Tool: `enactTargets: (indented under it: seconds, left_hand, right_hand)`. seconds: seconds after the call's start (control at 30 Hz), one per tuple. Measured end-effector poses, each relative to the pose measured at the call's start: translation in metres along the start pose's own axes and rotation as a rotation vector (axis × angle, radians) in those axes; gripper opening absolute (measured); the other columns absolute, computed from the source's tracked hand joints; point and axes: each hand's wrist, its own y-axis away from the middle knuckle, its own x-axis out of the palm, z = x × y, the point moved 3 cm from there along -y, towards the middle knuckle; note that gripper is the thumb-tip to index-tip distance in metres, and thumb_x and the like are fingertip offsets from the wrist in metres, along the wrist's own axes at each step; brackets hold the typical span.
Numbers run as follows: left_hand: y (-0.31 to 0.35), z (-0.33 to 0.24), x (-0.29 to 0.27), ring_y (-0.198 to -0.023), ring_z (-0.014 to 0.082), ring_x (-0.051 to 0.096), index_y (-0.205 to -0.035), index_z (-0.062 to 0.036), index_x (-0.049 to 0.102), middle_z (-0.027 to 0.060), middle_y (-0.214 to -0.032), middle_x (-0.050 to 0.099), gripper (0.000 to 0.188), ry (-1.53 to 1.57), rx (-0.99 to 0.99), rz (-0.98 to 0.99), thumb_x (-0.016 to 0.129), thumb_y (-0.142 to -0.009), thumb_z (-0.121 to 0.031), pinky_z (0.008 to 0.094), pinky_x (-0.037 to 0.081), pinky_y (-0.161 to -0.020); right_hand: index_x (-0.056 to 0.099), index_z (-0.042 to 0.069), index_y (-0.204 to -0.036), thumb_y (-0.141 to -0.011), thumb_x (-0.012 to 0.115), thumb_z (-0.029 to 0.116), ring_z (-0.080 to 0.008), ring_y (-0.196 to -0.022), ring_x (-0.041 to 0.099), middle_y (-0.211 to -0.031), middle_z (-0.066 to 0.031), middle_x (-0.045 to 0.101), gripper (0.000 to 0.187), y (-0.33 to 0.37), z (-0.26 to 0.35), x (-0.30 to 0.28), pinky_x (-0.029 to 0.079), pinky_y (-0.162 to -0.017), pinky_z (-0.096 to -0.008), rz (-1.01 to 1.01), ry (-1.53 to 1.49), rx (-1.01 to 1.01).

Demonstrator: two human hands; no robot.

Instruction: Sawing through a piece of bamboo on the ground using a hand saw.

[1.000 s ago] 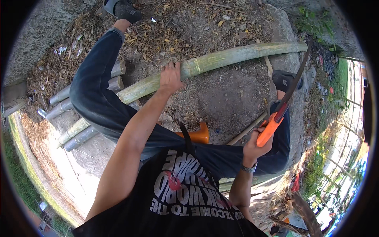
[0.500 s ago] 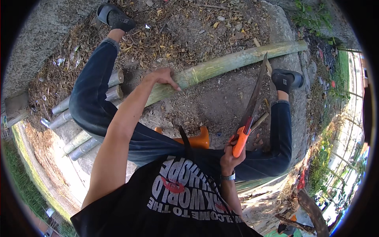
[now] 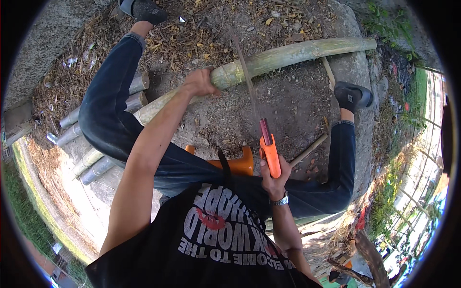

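Note:
A long green-tan bamboo pole (image 3: 288,57) lies slantwise over the dirt, from beside my left knee up to the far right. My left hand (image 3: 201,82) is closed over it from above, its thumb pressed down on the near side. In my right hand (image 3: 276,180) is the orange handle of a handsaw (image 3: 272,157). The saw's long blade, smeared by motion, crosses the pole just right of my left hand. Whether its teeth have cut into the bamboo I cannot make out.
Several cut poles (image 3: 74,130) are stacked by my left leg. An orange plastic stool (image 3: 240,165) stands under me. A thin stick (image 3: 328,72) props near the pole's far end, and another stick (image 3: 309,150) lies by my right leg. Dry leaves (image 3: 177,41) litter the ground.
The saw has swung left, from beside my right foot to across the pole near my left hand. My left hand's thumb and fingers have closed more tightly on the bamboo.

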Motion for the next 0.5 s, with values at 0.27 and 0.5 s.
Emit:
enactTargets:
  seconds: [0.27, 0.5]
  left_hand:
    - [-0.008, 0.0, 0.001, -0.122, 0.0363, 0.069, -0.145, -0.0062, 0.06, 0.0216, -0.132, 0.072, 0.098, -0.09, -0.012, 0.052, 0.091, -0.064, -0.051, 0.0453, 0.054, -0.109]
    - [-0.013, 0.007, 0.004, -0.115, 0.0328, 0.071, -0.137, -0.0044, 0.064, 0.0193, -0.125, 0.073, 0.088, -0.012, -0.021, 0.115, 0.091, -0.067, -0.049, 0.043, 0.056, -0.104]
  right_hand:
    - [0.064, 0.003, -0.082, -0.087, 0.079, 0.013, -0.0219, -0.047, 0.056, -0.061, -0.0082, 0.056, 0.019, -0.012, 0.0, 0.012, 0.043, -0.05, -0.0354, 0.025, -0.001, 0.074]
    - [0.063, 0.003, -0.08, -0.083, 0.075, 0.007, -0.0255, -0.049, 0.062, -0.062, -0.0095, 0.059, 0.013, 0.026, 0.046, -0.02, 0.048, -0.052, -0.0336, 0.114, 0.052, 0.138]
